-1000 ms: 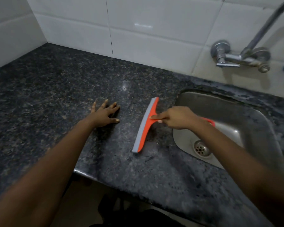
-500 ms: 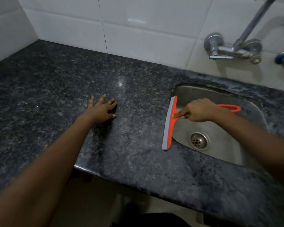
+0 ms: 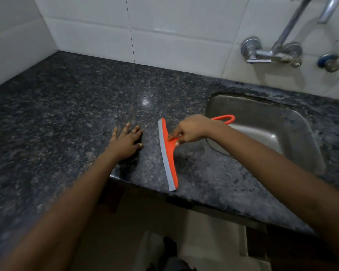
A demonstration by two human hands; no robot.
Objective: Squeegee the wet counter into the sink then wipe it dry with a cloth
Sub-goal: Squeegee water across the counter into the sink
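head view | looks forward and down, close over counter [image 3: 70, 118] (single camera, wide-angle)

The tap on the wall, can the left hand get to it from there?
Probably not without leaning: the left hand lies flat on the counter, and the tap is far across the sink.

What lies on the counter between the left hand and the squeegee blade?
Nothing: in the head view, only bare dark granite counter separates the left hand from the squeegee.
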